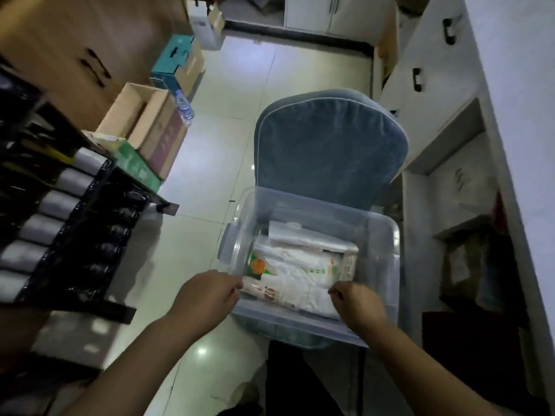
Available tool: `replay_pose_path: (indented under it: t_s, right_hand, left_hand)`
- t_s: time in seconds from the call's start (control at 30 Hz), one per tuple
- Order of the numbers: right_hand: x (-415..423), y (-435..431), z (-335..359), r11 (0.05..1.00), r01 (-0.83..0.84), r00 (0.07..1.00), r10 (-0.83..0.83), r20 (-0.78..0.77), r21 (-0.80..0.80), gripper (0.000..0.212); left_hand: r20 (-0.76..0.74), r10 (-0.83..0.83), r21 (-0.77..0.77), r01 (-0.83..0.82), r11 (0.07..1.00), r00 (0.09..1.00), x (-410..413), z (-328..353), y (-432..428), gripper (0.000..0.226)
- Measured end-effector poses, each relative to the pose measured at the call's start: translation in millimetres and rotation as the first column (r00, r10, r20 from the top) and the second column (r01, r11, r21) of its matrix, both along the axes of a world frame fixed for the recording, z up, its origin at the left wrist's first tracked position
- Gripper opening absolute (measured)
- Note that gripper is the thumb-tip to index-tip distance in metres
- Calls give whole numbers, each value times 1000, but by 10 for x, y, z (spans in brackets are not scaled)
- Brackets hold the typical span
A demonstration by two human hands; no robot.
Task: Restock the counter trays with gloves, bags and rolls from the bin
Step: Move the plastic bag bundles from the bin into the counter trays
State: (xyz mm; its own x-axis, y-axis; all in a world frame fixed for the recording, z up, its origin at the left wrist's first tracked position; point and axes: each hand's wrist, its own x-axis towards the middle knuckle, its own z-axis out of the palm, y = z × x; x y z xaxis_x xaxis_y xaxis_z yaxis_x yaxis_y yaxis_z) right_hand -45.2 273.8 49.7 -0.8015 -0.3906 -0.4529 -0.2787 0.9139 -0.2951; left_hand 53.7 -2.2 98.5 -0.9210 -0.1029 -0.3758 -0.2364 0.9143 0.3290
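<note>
The person is at the picking-up step. A clear bin [387,265] sits on a blue chair [330,145], and both hands are down inside it. The left hand [207,295] pinches the left end of a white packet [294,286]. The right hand [357,301] pinches its right end. On both hands the fingers are curled in tight on the packet. The packet lies on top of other flat packs in the bin, close to the near wall.

Next, the packet likely has to come up over the bin's wall and go across to the left. A black tray [75,259] waits there, well apart from the bin, with a row of grey rolls [51,205] in it. The packet looks soft and floppy, so holding both ends should keep it from sagging.

The packet has an orange round mark [258,265] on a green patch, and some small orange and green print. The picture is too blurry to read any words, so it is not clear if it holds bags or gloves.
</note>
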Motion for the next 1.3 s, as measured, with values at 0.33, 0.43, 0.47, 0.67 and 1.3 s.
replay_pose_path:
  t_s: [0.33,0.43,0.47,0.67,1.3]
  right_hand:
    - [-1244,-388,-1280,1000,-18,999,18,32,5,29]
    - [-1428,-490,-1635,997,-73,997,73,-11,2,36]
    - [-1473,-525,-1744,993,-119,993,119,-18,22,39]
    - [-1593,-681,-2155,947,-244,953,274,-126,211,49]
    - [-1129,-567,-1091,915,44,996,-10,86,-401,12]
  left_hand:
    - [73,99,22,-100,995,992,-820,-644,12,24]
    - [75,63,19,-65,998,995,-986,-823,-4,22]
    - [60,61,30,-63,998,996,-1031,-887,-6,20]
    - [66,77,78,-82,994,995,-1091,-1204,88,26]
    - [77,303,188,-312,931,950,-748,-941,406,25]
